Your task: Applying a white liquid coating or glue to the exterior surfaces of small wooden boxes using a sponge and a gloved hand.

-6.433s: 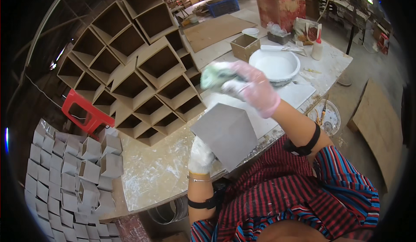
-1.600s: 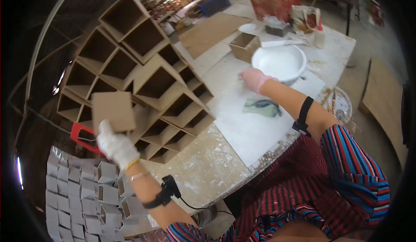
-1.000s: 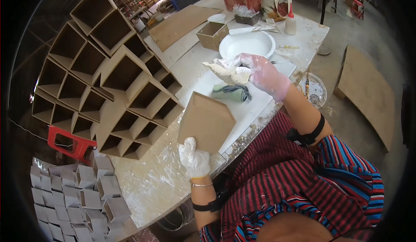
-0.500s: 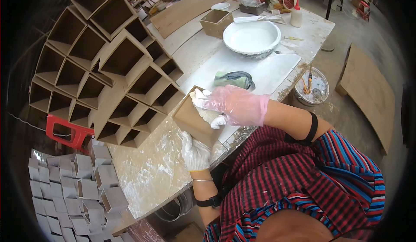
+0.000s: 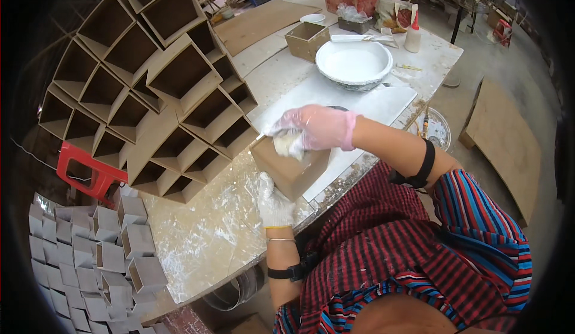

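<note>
My left hand (image 5: 274, 201), in a white glove, grips the near lower corner of a brown house-shaped box (image 5: 294, 167) and holds it tilted above the table's front edge. My right hand (image 5: 311, 127), in a clear pink glove, presses a whitish wad of cloth (image 5: 287, 143) against the box's upper edge. The right hand covers most of the box's top side.
A stack of open brown house-shaped boxes (image 5: 150, 88) fills the table's left. A white bowl (image 5: 354, 63), a small open box (image 5: 306, 39) and a bottle (image 5: 412, 30) stand at the back. Several grey boxes (image 5: 90, 256) and a red stool (image 5: 81, 172) are on the floor at left.
My left hand brought a box from the left stack to the table's front edge. My right hand picked up the cloth and now presses it on the box's top.
</note>
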